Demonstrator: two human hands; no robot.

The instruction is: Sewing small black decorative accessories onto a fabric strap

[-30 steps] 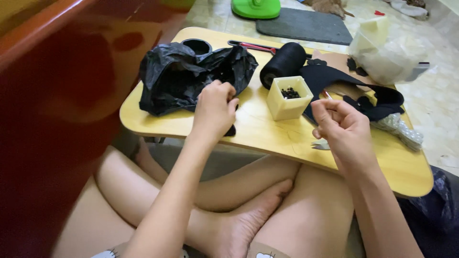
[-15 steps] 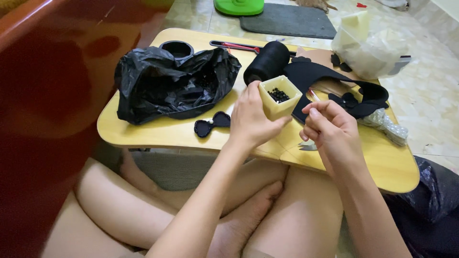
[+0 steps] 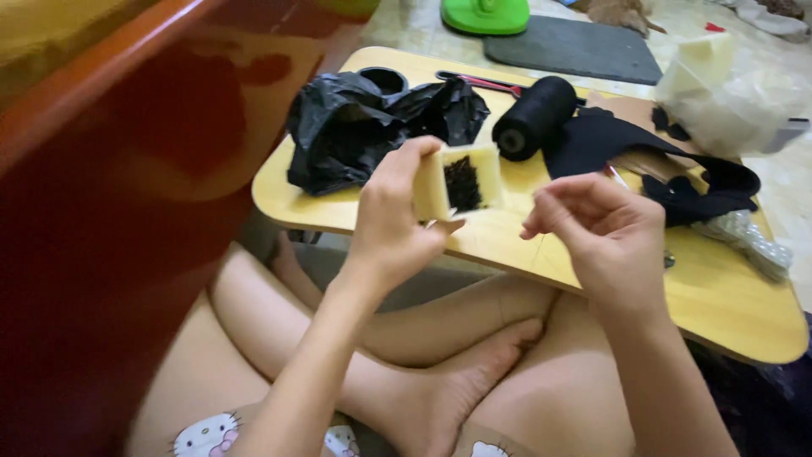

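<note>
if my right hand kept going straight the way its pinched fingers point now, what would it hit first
Probably the small cream square box of dark bits, tilted in the left hand. The right hand points its pinched fingertips left at it across a short gap; depth is unclear from this view.

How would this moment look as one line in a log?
left hand: holds small cream box, tilted, dark bits inside | right hand: fingers pinched beside box | behind: black bag, black thread spool, wooden table
</note>
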